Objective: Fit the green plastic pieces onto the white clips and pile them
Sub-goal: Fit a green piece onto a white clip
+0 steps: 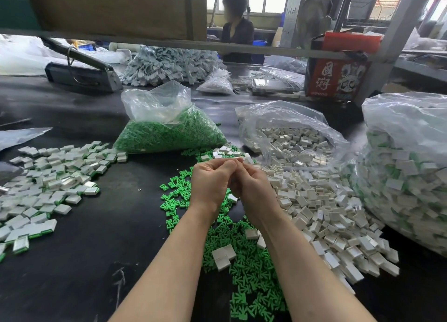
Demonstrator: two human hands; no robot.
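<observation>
My left hand (212, 181) and my right hand (254, 188) meet over the middle of the black table, fingers curled together; a sliver of a white clip (238, 160) shows at the fingertips, the rest is hidden. Loose green plastic pieces (242, 254) lie scattered under and in front of my wrists. A heap of empty white clips (321, 205) spreads to the right. Assembled white clips with green inserts (55, 176) are piled on the left.
A clear bag of green pieces (169, 130) stands behind my hands, an open bag of white clips (290, 137) to its right, and a big bag of finished parts (406, 171) at the far right. A red box (338, 77), a metal tool (82, 72) and another person (235, 24) are at the back.
</observation>
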